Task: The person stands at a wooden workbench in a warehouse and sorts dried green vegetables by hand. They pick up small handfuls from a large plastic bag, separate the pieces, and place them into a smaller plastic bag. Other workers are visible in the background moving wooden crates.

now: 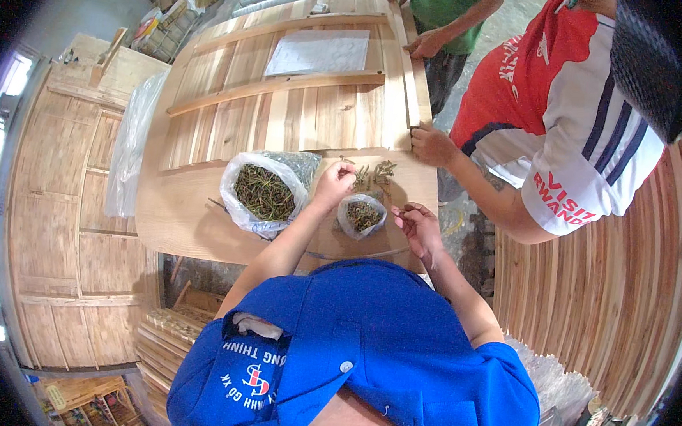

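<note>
A large clear plastic bag (pixel 234 177) full of thin, dark yellowish screw-like pieces (pixel 266 193) stands open on the brown table. To its right is a smaller clear bag (pixel 346 223) holding similar pieces. My left hand (pixel 333 184) is between and just beyond the bags, its fingertips pinched together; what they hold is too small to make out. My right hand (pixel 420 229) hovers right of the small bag, fingers bent and tips drawn together, with anything in them unclear. Several loose pieces (pixel 385 170) lie on the tabletop beyond the small bag.
A slatted wooden panel (pixel 284 116) with crossbars covers the table's far part, a white paper sheet (pixel 317 53) on it. A co-worker in red and white (pixel 511 106) touches its right corner; another in green (pixel 447 12) grips its far right edge. Wooden boards (pixel 584 322) are at right.
</note>
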The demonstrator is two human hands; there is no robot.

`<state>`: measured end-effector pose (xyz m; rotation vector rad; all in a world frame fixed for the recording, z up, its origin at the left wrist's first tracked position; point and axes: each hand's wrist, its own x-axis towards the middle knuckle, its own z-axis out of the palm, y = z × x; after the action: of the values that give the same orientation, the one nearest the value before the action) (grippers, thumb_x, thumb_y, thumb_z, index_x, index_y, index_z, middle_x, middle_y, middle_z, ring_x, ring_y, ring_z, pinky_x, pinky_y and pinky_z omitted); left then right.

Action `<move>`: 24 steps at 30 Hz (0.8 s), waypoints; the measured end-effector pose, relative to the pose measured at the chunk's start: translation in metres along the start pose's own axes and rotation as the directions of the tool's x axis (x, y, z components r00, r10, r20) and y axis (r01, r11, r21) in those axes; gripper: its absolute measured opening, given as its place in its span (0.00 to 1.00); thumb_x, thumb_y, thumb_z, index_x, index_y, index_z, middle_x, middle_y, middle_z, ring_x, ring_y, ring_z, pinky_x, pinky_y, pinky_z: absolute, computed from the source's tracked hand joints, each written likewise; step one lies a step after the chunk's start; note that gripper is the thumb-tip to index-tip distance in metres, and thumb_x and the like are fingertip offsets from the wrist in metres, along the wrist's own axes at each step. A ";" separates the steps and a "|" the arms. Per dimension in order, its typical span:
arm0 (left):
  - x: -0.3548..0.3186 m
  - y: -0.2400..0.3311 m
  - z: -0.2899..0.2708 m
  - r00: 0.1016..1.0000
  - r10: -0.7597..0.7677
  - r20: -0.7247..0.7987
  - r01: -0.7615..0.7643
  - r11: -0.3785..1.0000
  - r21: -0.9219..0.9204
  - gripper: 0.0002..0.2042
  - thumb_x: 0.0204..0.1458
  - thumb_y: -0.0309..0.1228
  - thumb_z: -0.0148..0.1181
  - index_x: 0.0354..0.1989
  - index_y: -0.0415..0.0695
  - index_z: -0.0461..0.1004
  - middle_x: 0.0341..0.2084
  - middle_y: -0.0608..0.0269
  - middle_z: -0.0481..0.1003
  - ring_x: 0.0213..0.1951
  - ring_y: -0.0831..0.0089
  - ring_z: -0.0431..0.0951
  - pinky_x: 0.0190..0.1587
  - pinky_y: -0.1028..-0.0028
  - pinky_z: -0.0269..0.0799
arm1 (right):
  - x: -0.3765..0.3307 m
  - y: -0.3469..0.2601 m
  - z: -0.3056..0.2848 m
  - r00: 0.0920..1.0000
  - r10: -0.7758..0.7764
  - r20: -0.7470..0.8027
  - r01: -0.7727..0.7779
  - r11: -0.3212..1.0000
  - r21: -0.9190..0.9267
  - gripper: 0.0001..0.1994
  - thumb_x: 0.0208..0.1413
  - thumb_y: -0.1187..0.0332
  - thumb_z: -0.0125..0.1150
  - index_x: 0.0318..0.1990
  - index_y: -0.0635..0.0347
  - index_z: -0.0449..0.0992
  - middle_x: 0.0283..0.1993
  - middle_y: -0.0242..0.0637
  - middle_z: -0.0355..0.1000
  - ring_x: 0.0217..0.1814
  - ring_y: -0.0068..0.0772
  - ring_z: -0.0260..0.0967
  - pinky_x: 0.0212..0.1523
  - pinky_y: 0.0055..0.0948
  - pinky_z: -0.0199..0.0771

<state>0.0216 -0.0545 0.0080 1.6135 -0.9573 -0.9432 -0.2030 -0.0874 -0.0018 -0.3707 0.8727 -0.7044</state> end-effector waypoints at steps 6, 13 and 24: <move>-0.023 0.010 0.002 0.887 -0.263 0.379 0.458 0.602 -0.654 0.11 0.48 0.18 0.47 0.41 0.36 0.68 0.39 0.54 0.72 0.44 0.66 0.74 0.47 0.74 0.71 | -0.002 -0.001 -0.001 0.997 -0.014 0.075 0.022 0.994 -0.109 0.07 0.51 0.75 0.55 0.37 0.66 0.67 0.29 0.37 0.70 0.25 0.26 0.68 0.24 0.22 0.68; -0.055 -0.001 0.004 0.849 -0.383 0.364 0.524 0.518 -0.676 0.08 0.52 0.24 0.52 0.40 0.38 0.69 0.37 0.58 0.73 0.41 0.68 0.75 0.43 0.74 0.73 | -0.010 -0.001 0.025 0.972 -0.065 0.227 0.134 0.943 -0.304 0.04 0.50 0.75 0.57 0.33 0.63 0.70 0.26 0.33 0.69 0.25 0.21 0.66 0.27 0.20 0.66; -0.062 -0.006 0.011 0.857 -0.338 0.389 0.515 0.565 -0.644 0.06 0.53 0.29 0.53 0.37 0.42 0.71 0.27 0.65 0.73 0.30 0.77 0.74 0.31 0.78 0.69 | -0.009 0.005 0.029 0.901 -0.162 0.402 0.343 0.834 -0.432 0.04 0.49 0.76 0.58 0.33 0.65 0.72 0.25 0.31 0.69 0.25 0.19 0.65 0.28 0.19 0.66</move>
<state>-0.0111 -0.0003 0.0079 1.0348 -0.2017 -1.6352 -0.1818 -0.0772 0.0175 -1.0652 0.6538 -0.6259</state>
